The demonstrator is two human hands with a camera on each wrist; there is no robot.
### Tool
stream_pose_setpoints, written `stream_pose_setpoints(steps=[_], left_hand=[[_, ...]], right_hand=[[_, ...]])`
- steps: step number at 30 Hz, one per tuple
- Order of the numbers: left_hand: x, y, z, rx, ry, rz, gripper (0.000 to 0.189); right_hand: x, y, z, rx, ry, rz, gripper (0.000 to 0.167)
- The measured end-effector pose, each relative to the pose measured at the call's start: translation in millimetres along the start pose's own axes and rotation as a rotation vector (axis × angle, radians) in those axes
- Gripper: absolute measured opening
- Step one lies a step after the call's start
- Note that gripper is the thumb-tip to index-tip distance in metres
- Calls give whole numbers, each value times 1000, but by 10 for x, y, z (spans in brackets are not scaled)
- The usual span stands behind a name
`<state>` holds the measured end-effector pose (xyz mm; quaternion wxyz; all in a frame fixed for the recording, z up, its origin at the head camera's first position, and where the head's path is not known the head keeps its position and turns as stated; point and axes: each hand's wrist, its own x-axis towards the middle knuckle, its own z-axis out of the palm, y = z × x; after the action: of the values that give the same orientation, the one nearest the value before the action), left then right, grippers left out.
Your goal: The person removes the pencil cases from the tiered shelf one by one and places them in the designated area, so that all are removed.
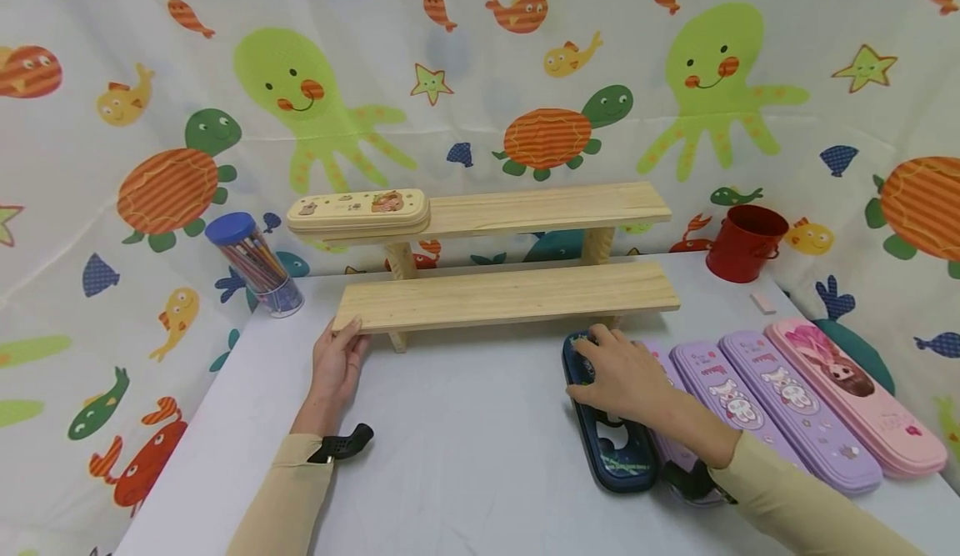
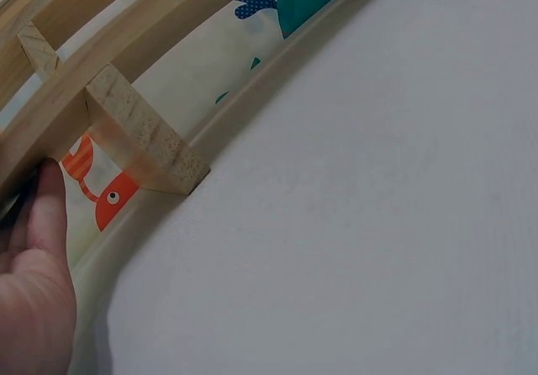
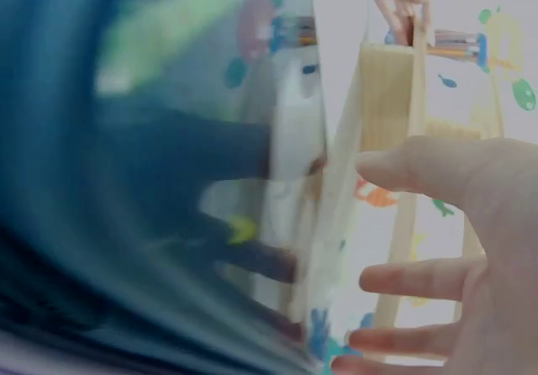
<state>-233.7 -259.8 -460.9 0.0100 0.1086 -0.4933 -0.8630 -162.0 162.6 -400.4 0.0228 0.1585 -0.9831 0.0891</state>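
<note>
My left hand (image 1: 339, 366) grips the left end of a two-tier wooden shelf (image 1: 510, 296), thumb on top of the lower board and fingers beneath. In the left wrist view, only part of that hand (image 2: 38, 282) shows under the board. My right hand (image 1: 630, 377) is over a dark blue pencil case (image 1: 618, 456) lying on the table. In the right wrist view, its fingers (image 3: 420, 278) are spread, with a gap between them and the case's shiny lid (image 3: 185, 156). A cream pencil case (image 1: 358, 212) sits on the upper board's left end.
Three purple pencil cases (image 1: 798, 410) and a pink one (image 1: 855, 398) lie side by side at the right. A red bucket (image 1: 746, 243) and a pink eraser-like block (image 1: 762, 303) are behind them. A blue-lidded tub of pencils (image 1: 255, 264) stands at the left by the patterned cloth.
</note>
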Motion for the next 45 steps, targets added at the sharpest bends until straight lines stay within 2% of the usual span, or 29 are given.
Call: stream_pose_setpoints(steps=[3,9,13,19,24,32,39,45], left_hand=[[-13,11,0,-5,-2,-1,68],[-3,0,0,-10,5,3,66],[8,-7,-3,-3,12,3,68],[28,-17,-22,7,22,19,69],[35,-43,-23,7,19,38,67],[25,-66,-38,0,5,57,68],[21,-92,-32,24,12,89,68],[50,-86,-8,31,6,100,69]], right_hand=[[67,-31,-23,21,9,-38,59],[254,-81,-68,91,102,-168,59],[366,-142,-105,126,139,-217,62],[553,-310,-216,156,139,-277,63],[787,-437,-320,150,154,-332,60],[1205,-604,-504,165,184,-368,57],[1504,-739,-653,178,202,-365,53],[1799,-878,-699,101,176,-375,53]])
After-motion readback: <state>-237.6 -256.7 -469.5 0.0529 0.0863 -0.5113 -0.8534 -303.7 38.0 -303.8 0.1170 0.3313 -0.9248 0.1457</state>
